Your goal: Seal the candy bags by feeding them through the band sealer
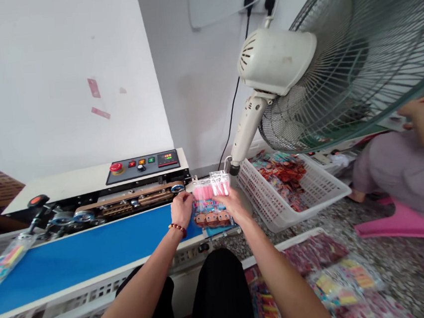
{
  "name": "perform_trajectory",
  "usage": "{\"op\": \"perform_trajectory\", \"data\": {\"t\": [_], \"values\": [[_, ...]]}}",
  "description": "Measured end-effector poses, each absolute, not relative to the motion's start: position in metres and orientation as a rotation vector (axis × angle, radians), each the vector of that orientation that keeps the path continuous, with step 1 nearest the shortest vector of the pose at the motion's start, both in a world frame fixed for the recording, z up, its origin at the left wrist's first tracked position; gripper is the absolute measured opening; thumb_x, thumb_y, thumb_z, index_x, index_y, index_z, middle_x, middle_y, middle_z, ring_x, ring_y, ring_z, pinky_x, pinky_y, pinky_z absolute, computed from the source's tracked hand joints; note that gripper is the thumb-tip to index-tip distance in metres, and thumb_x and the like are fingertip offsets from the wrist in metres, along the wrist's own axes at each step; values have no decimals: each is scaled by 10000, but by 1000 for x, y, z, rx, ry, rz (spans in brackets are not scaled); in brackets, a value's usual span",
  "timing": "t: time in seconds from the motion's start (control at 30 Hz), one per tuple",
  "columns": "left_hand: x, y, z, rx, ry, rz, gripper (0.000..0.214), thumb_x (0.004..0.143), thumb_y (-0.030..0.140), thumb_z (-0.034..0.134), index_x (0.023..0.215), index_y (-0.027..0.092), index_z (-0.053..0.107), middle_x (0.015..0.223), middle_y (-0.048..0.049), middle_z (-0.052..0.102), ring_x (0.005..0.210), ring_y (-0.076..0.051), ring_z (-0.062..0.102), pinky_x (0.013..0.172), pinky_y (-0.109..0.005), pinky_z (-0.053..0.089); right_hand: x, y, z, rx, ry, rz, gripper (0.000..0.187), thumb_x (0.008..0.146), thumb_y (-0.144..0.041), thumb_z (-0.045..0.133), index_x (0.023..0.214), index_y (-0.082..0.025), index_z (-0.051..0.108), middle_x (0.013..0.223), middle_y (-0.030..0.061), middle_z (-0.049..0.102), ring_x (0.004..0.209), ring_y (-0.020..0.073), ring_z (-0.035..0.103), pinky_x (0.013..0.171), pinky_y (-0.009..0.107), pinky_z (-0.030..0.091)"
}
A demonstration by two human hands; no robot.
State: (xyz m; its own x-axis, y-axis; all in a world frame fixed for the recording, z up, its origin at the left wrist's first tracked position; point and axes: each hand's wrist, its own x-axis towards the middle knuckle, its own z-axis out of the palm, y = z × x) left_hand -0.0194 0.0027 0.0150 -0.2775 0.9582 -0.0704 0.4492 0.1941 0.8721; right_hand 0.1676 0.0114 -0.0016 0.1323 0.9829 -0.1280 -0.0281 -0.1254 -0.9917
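A clear plastic packet (211,206) with pink sticks in its upper part and brown cartoon figures printed below is held upright at the right end of the blue conveyor belt (104,254). My right hand (232,203) grips its right side, thumb across the front. At the packet's upper left edge, the fingers of my left hand (182,213) are pinched together on it; a beaded bracelet (177,228) is on that wrist. Just left of the packet is the inlet of the band sealing machine (133,199), with its rollers and brown belt.
A control panel (143,166) with a red stop knob tops the machine. Another filled packet (9,258) lies at the belt's left end. A standing fan (277,62) leans in at right, above a white basket (277,217) of packets. Packets (340,284) lie lower right; a person (397,176) sits beyond.
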Motion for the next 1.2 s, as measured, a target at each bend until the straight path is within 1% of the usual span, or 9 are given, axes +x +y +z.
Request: {"op": "perform_trajectory", "data": {"t": [0.3, 0.53, 0.6, 0.67, 0.73, 0.8, 0.93, 1.07, 1.2], "values": [[-35, 13, 14, 1131, 1866, 864, 165, 759, 224, 619, 605, 182, 657, 568, -22, 611, 482, -145, 518, 532, -257, 379, 170, 9, 1, -1365, -1065, 1164, 427, 569, -458, 787, 884, -177, 717, 783, 35, 745, 720, 226, 666, 641, 303, 505], [-80, 9, 21, 1085, 1999, 828, 171, 793, 241, 616, 640, 181, 662, 520, -34, 592, 528, -179, 592, 537, -251, 413, 168, 4, 5, -1386, -1001, 1220, 451, 556, -400, 792, 954, -200, 726, 883, 44, 774, 770, 236, 694, 644, 306, 540], [-98, -1, 24, 1162, 2084, 754, 157, 824, 247, 615, 703, 178, 686, 595, -53, 640, 575, -198, 623, 590, -272, 444, 168, 4, 7, -1391, -988, 1219, 466, 547, -405, 794, 955, -193, 722, 853, 42, 767, 754, 233, 692, 636, 302, 537], [-104, -14, 27, 1251, 2261, 767, 139, 855, 283, 629, 866, 172, 712, 803, -93, 713, 696, -228, 668, 649, -295, 468, 167, 4, 8, -1391, -978, 1235, 476, 537, -411, 796, 947, -183, 718, 823, 40, 761, 728, 229, 687, 623, 297, 530], [-96, -25, 29, 1346, 2417, 888, 228, 885, 327, 634, 1049, 178, 690, 1055, -128, 715, 858, -251, 687, 700, -306, 483, 167, 4, 9, -1389, -975, 1250, 464, 529, -412, 797, 919, -173, 718, 798, 39, 755, 705, 221, 677, 612, 290, 522], [-73, -29, 29, 1486, 2347, 943, 230, 923, 350, 610, 1082, 198, 678, 1142, -120, 698, 954, -250, 680, 741, -299, 485, 167, 5, 9, -1389, -984, 1244, 443, 523, -411, 800, 884, -167, 720, 779, 35, 750, 699, 214, 670, 617, 285, 518], [-19, -11, 25, 1488, 1900, 757, 196, 953, 351, 592, 909, 202, 712, 914, -73, 738, 830, -217, 683, 706, -268, 458, 169, 8, 7, -1398, -1025, 1193, 407, 524, -405, 797, 853, -175, 731, 776, 26, 751, 728, 212, 671, 662, 287, 523], [2, 9, 19, 1345, 1857, 842, 134, 898, 259, 637, 809, 190, 709, 776, -44, 716, 690, -178, 669, 652, -244, 432, 168, 7, 6, -1425, -1022, 1170, 403, 534, -413, 786, 859, -184, 727, 775, 19, 746, 718, 211, 668, 662, 294, 523], [-4, 12, 17, 1169, 1846, 918, 140, 885, 244, 622, 780, 187, 695, 704, -12, 694, 559, -144, 647, 610, -231, 432, 166, 5, 10, -1445, -1025, 1127, 370, 547, -411, 776, 838, -190, 713, 767, 23, 739, 718, 214, 664, 649, 294, 517]]}}
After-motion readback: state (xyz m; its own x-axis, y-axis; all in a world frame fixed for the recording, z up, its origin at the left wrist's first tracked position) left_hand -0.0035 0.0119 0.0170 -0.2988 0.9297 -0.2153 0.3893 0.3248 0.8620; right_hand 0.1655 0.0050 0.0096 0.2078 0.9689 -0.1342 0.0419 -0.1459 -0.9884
